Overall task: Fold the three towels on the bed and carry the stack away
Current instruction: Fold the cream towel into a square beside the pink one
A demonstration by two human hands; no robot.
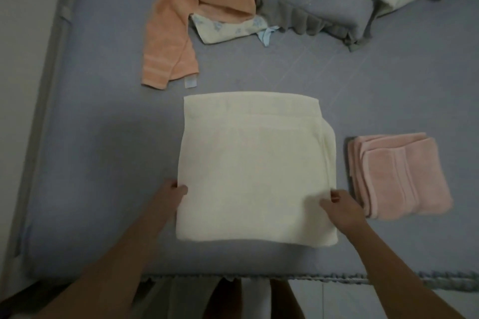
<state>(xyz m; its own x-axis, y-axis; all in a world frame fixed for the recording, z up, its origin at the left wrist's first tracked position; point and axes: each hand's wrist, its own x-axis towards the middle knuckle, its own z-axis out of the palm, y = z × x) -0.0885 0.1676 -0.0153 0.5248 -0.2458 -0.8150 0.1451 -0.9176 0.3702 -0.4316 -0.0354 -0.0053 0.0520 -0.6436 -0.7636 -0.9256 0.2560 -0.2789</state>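
Head view: left hand [174, 193] and right hand [340, 204] are pinching the cream towel's [255, 171] side edges mid-bed; lifting unevenly risks layers slipping open; pink towel [399, 176] is waiting folded, orange towel [178, 26] lying crumpled

On the bed [103, 137], a folded towel [254, 171] lies centre; a smaller folded towel [399, 176] just right; an unfolded towel [178, 33] behind.
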